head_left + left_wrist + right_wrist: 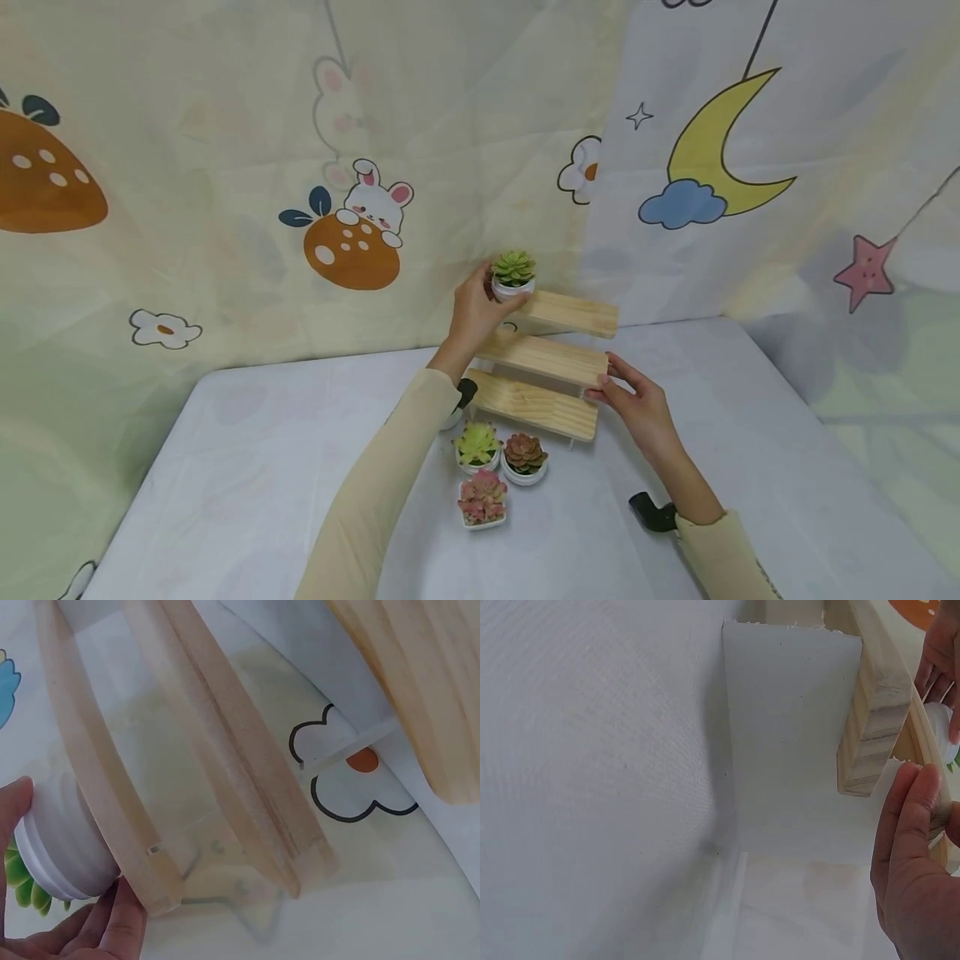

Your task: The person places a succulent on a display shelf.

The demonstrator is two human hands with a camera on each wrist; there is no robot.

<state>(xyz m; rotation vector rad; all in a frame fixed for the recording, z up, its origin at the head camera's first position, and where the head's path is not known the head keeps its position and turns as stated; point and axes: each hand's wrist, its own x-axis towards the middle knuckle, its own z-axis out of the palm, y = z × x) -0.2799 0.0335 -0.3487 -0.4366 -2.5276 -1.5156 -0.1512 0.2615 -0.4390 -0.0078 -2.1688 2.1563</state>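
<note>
In the head view, my left hand (pixel 474 307) grips a small green succulent (pixel 513 267) in a white pot, at the left end of the top board (pixel 576 315) of a three-tier wooden stand. The left wrist view shows the white pot (pixel 64 836) between thumb and fingers, right beside a board's edge. My right hand (pixel 639 410) pinches the right end of the middle board (pixel 551 358). From the right wrist, its fingers (pixel 911 825) lie at that board's end, next to the stand's pale side panel (pixel 795 735). The lowest board (pixel 534 406) is nearest me.
In front of the stand sit a yellow-green succulent (pixel 477 443), a reddish-brown one (pixel 525 454) and a pink one (pixel 483 498) in white pots. Another white pot (pixel 452 418) is partly hidden by my left wrist. A printed cloth (pixel 465 125) hangs behind the white table (pixel 285 467).
</note>
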